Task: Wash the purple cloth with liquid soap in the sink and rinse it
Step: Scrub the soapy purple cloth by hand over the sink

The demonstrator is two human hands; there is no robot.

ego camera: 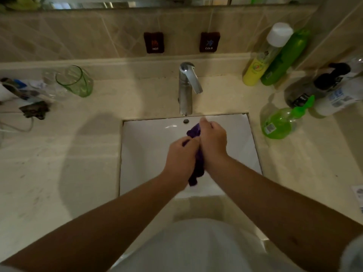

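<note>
You hold the bunched purple cloth [198, 163] between both hands over the white rectangular sink [149, 146], just in front of the chrome tap [186, 89], so drips fall into the basin. Your left hand [181, 158] and right hand [213, 142] curl their fingers around it, likely for scrubbing. The green pump bottle of liquid soap [279, 122] stands on the beige worktop [59, 154], right of the tap.

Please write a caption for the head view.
Both hands wring purple cloth over white sink.
</note>
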